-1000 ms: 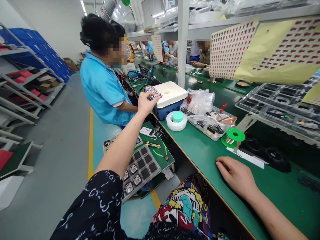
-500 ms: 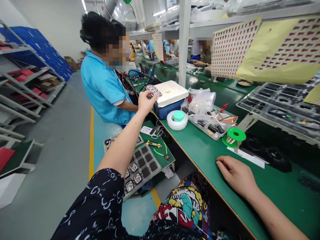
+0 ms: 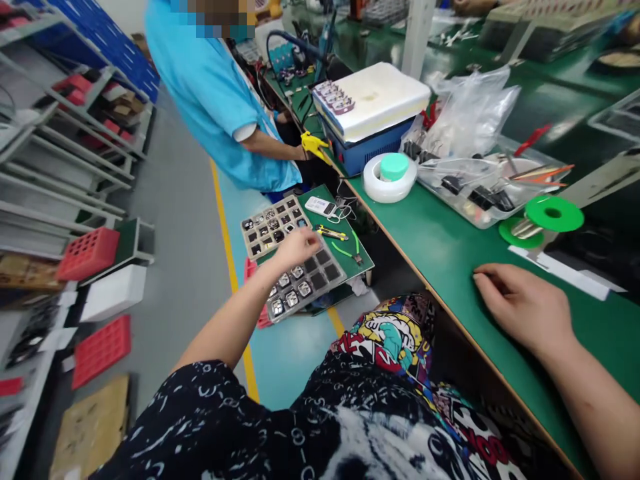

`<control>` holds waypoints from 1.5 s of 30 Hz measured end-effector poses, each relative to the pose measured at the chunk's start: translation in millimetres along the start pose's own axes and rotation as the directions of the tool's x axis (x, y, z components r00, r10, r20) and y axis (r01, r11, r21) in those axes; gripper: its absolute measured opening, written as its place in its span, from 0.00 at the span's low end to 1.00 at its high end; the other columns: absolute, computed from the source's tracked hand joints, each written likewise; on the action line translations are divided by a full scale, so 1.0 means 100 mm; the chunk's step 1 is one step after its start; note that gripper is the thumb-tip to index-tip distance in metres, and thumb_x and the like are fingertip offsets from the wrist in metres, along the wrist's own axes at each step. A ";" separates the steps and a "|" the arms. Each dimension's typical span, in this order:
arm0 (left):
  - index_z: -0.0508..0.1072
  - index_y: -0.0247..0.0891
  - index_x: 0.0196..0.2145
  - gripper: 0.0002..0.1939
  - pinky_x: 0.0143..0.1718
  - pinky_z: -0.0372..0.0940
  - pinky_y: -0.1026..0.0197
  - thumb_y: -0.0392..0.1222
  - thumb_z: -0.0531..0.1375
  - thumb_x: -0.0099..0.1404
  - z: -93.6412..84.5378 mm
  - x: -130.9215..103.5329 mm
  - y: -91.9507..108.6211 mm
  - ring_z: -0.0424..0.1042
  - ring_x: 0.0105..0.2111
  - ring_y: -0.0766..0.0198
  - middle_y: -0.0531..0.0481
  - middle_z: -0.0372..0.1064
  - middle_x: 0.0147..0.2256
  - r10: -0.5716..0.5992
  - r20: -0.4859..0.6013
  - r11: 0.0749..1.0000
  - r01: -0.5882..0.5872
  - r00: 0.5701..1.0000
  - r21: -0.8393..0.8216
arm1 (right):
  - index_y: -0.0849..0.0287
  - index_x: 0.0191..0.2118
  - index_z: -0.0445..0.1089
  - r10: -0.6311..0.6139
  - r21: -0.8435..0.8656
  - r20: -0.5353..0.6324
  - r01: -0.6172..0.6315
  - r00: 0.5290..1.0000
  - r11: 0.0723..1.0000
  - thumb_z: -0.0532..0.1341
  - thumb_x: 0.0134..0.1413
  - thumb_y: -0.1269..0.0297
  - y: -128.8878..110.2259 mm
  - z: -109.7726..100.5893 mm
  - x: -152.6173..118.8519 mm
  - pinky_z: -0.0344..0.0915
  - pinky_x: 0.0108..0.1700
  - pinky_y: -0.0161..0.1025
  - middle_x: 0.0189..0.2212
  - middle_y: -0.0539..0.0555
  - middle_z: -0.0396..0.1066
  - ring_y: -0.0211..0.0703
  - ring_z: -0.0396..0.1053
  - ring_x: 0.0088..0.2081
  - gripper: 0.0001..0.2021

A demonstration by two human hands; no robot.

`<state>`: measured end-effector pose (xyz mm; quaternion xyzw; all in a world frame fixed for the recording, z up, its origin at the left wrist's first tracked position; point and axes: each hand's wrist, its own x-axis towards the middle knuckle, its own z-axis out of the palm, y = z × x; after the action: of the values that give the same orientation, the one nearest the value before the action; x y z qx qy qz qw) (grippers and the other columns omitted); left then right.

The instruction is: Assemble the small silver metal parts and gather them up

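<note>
My left hand (image 3: 299,247), fingers drawn together, is over the clear plastic tray (image 3: 334,279) at its upper edge. What the fingers hold, if anything, is hidden. Several square silver-and-white parts (image 3: 291,298) sit in that tray's near pockets; other pockets show dark bottoms. Just beyond it lies a beige compartment tray (image 3: 249,248) filled with small dark and shiny parts. On the green bench (image 3: 400,230) rests my right hand (image 3: 525,303), loosely curled with nothing visible in it. A row of small metallic parts (image 3: 334,97) stands on the white pad (image 3: 383,97) atop a blue box.
Green-handled cutters (image 3: 350,250), a yellow utility knife (image 3: 333,233) and a white phone-like device (image 3: 321,206) lie beside the trays. Along the bench are a tape roll (image 3: 375,183), a tool bin (image 3: 475,210) and a solder spool (image 3: 555,212). A co-worker in blue (image 3: 210,100) is at the left.
My left hand has moved from the metallic parts on the white pad down to the trays. My view has tipped downward. My right hand still rests on the bench.
</note>
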<state>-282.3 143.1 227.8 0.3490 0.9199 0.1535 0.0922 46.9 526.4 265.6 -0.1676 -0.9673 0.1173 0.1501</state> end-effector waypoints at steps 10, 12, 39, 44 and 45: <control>0.80 0.39 0.45 0.11 0.52 0.65 0.52 0.37 0.61 0.66 0.72 -1.10 -0.34 0.73 0.49 0.49 0.39 0.73 0.45 -0.157 0.255 0.976 0.110 0.954 0.190 | 0.47 0.47 0.78 0.005 -0.013 0.000 -0.005 1.000 1.000 0.55 0.70 0.46 0.14 0.08 -0.03 0.66 0.34 0.40 0.42 0.47 0.82 0.45 0.79 0.40 0.17; 0.79 0.39 0.49 0.14 0.54 0.65 0.52 0.38 0.64 0.65 0.78 -1.13 -0.38 0.73 0.51 0.48 0.38 0.73 0.48 -0.172 0.265 0.971 0.118 0.949 0.210 | 0.45 0.47 0.77 0.002 -0.017 0.019 -0.001 1.000 1.000 0.55 0.70 0.43 0.20 0.11 -0.03 0.67 0.34 0.41 0.45 0.46 0.82 0.47 0.79 0.41 0.18; 0.80 0.44 0.45 0.15 0.34 0.62 0.58 0.41 0.60 0.62 0.03 -0.55 -0.42 0.74 0.32 0.57 0.50 0.78 0.35 -0.155 0.358 0.985 0.171 0.921 -0.013 | 0.48 0.47 0.76 -0.027 0.044 0.022 0.026 0.999 0.999 0.54 0.75 0.50 0.11 0.11 -0.06 0.68 0.39 0.42 0.44 0.48 0.80 0.46 0.78 0.41 0.15; 0.84 0.43 0.43 0.17 0.28 0.62 0.60 0.55 0.67 0.63 -0.94 0.11 0.14 0.69 0.26 0.62 0.50 0.76 0.30 -0.131 -0.127 0.900 0.065 0.983 -0.432 | 0.48 0.47 0.76 -0.027 0.049 0.020 0.026 0.999 0.998 0.54 0.75 0.50 0.13 0.10 -0.06 0.68 0.37 0.42 0.44 0.48 0.81 0.47 0.78 0.41 0.15; 0.84 0.42 0.43 0.18 0.26 0.61 0.61 0.55 0.69 0.62 -1.10 0.28 0.29 0.67 0.25 0.64 0.50 0.75 0.28 -0.150 -0.243 0.855 0.002 0.959 -0.518 | 0.48 0.47 0.76 -0.029 0.048 0.020 0.028 0.999 0.998 0.54 0.75 0.50 0.13 0.10 -0.06 0.68 0.37 0.42 0.44 0.49 0.81 0.47 0.78 0.41 0.15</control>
<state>-315.2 158.2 338.7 0.2502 0.8627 0.4355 0.0595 52.5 534.3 251.1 -0.1492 -0.9679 0.1400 0.1458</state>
